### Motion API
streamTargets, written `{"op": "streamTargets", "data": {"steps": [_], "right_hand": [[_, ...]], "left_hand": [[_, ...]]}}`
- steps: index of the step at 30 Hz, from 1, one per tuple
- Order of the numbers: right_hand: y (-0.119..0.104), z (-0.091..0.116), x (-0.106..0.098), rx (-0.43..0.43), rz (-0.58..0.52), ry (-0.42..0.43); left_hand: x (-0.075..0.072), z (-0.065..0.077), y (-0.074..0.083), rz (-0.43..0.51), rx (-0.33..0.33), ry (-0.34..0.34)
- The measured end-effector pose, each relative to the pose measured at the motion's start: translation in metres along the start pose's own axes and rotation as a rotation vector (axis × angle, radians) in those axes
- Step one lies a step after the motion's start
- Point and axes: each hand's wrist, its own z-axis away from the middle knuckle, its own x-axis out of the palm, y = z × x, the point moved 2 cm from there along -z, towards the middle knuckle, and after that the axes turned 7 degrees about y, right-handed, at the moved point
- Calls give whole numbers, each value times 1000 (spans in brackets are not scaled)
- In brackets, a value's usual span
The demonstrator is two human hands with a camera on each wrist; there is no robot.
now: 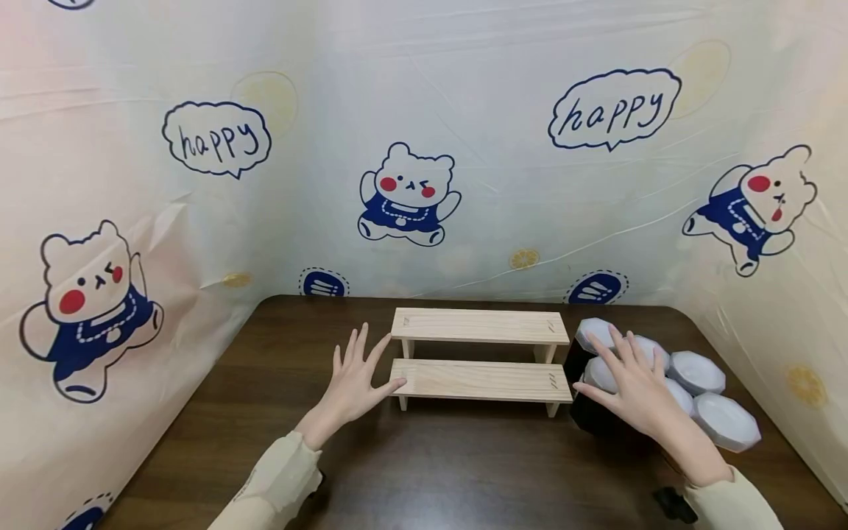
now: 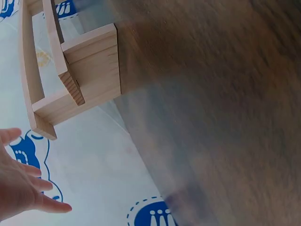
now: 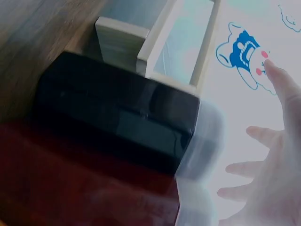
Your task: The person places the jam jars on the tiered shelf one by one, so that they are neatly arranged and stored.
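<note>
A two-step wooden rack (image 1: 480,326) stands toward the back of the table, its lower board in front of the upper one. My left hand (image 1: 351,386) hovers at the rack's left end, fingers spread, holding nothing. In the left wrist view the hand (image 2: 21,183) shows at the left edge, below the rack's end. Over a group of several jars with whitish faceted lids (image 1: 727,421), my right hand (image 1: 632,383) is spread with nothing in its grasp. The right wrist view shows a black faceted jar (image 3: 117,113) and a dark red one (image 3: 84,174) close by the rack.
The dark wooden table (image 1: 424,471) meets a pale printed curtain (image 1: 477,206) with bears and "happy" bubbles at the back and both sides. The jars crowd together at the rack's right end, near the table's right edge.
</note>
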Motion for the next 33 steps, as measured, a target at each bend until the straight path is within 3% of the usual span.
{"op": "streamTargets", "data": {"steps": [7,16,19,27,33], "right_hand": [[10,13,-15,16,0,42],[28,32,-26,24,-90,153],[33,39,-28,38,-110,205],[45,56,-30,58,-133,316],[55,68,-32,78,-127,375]], "left_hand": [[2,1,-2,118,-47,41],[10,1,-5,340,-200,70],[13,0,-7,390,-223,74],[20,3,-10,436,-275,25],[24,3,-11,562,-332,-7]]}}
